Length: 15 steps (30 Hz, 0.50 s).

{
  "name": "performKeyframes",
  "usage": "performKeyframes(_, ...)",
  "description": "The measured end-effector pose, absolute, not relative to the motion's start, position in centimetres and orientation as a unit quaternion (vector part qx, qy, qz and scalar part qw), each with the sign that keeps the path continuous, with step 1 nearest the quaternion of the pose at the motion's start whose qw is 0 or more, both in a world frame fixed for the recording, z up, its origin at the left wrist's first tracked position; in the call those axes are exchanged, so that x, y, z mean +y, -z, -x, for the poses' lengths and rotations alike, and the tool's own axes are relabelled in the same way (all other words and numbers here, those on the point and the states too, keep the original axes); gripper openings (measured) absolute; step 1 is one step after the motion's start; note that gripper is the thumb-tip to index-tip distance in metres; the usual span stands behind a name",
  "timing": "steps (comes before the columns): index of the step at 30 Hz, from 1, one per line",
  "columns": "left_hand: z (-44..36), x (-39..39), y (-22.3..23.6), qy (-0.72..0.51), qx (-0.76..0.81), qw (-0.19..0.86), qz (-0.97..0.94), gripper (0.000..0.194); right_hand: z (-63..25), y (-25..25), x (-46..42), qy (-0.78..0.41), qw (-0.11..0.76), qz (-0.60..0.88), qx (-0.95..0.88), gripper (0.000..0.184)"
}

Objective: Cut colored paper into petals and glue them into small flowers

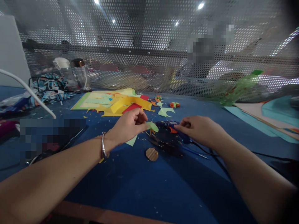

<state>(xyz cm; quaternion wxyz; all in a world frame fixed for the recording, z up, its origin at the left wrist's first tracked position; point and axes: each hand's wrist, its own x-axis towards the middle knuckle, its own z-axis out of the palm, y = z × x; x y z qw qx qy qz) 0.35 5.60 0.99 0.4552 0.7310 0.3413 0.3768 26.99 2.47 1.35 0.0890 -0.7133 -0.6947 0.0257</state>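
Note:
My left hand point(130, 124), with a silver bangle at the wrist, pinches a small curved piece of light green paper point(153, 126). My right hand point(202, 130) is closed on the rear of a dark blue hot glue gun point(184, 136). Its orange trigger point(173, 129) shows just left of my fingers, and its nozzle points left toward the green paper. Below the two hands lies a round corrugated cardboard disc point(151, 154) with a small yellowish spot at its right side. A dark, shiny patch lies under the gun. A thin blue stick point(196, 153) rests beside the gun's cord.
Coloured paper sheets and yellow offcuts point(121, 104) are piled at the back. A small orange-green paper piece point(174, 105) lies nearby. Two bottles point(80, 74) stand back left, and a green plastic bottle point(243, 87) back right. More paper point(257, 118) lies right. A perforated metal screen point(149, 40) rises behind.

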Motion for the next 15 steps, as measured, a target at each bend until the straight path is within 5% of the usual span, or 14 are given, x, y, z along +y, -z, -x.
performKeyframes(8, -0.1, 6.5, -0.7, -0.446, 0.359, 0.413, -0.709, 0.012, -27.9, -0.8, 3.7, -0.173, 0.055, 0.705, -0.686, 0.039)
performKeyframes(15, 0.1, 7.3, -0.9, -0.523, 0.377, 0.433, -0.631, 0.011, -27.8, -0.2, 3.6, -0.423, 0.268, 0.679, -0.537, 0.022)
